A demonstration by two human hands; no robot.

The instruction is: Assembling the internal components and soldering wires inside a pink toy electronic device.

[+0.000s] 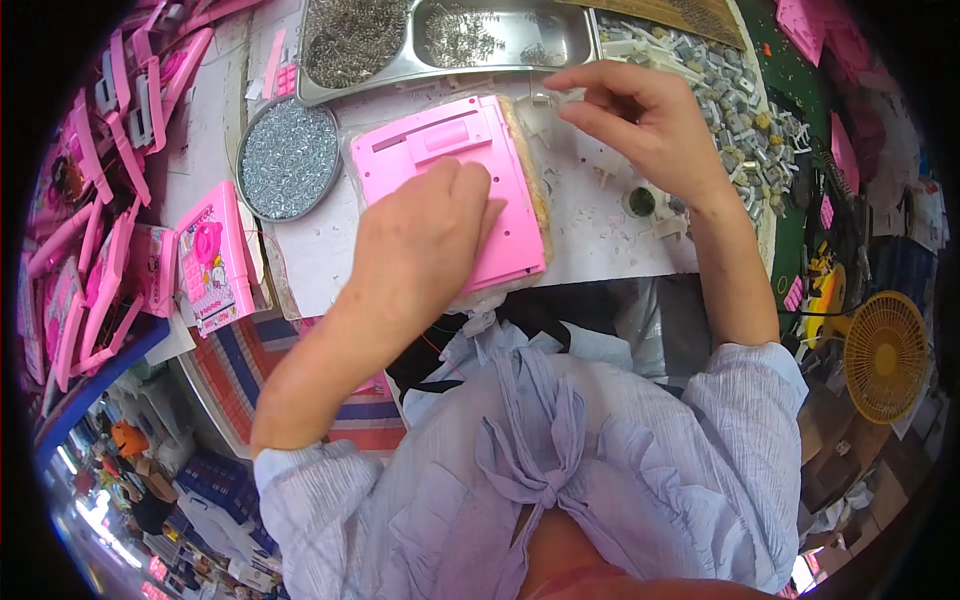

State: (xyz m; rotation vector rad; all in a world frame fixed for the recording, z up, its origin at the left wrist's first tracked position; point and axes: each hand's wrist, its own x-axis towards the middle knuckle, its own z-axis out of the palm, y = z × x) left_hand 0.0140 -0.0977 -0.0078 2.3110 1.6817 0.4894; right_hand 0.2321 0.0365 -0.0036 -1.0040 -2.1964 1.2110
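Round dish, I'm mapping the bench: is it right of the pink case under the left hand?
No, the round dish stands left of the pink case.

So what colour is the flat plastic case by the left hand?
Pink: the case beside the left hand shows in the head view.

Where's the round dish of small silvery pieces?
In the head view, the round dish sits left of the pink case under the left hand, below the metal tray.

The white tabletop (pixel 620 245) bears a round dish (pixel 290 219), a metal tray (pixel 570 42), a pad (pixel 536 195) and small parts (pixel 716 112).
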